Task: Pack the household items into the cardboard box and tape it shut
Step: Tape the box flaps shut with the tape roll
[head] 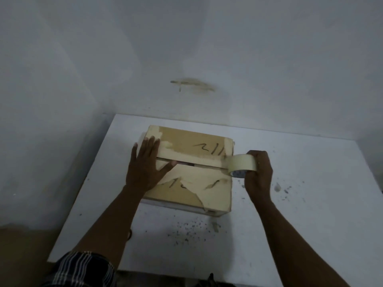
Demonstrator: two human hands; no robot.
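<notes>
A cardboard box (209, 193) with black scrawls and old torn tape sits on the white table, its top flaps folded down with a narrow gap along the centre seam. My left hand (146, 164) lies flat with fingers spread on the left part of the lid, over the seam. My right hand (259, 172) grips a roll of pale masking tape (241, 165) at the box's right edge. A strip of tape (194, 159) runs from the roll leftward along the seam toward my left hand. The box's contents are hidden apart from a dark sliver in the gap.
The white table (300, 214) stands against grey walls at the back and left; dark specks dot its surface in front of and to the right of the box. A striped cloth (83, 268) shows at the bottom left near the table's front edge.
</notes>
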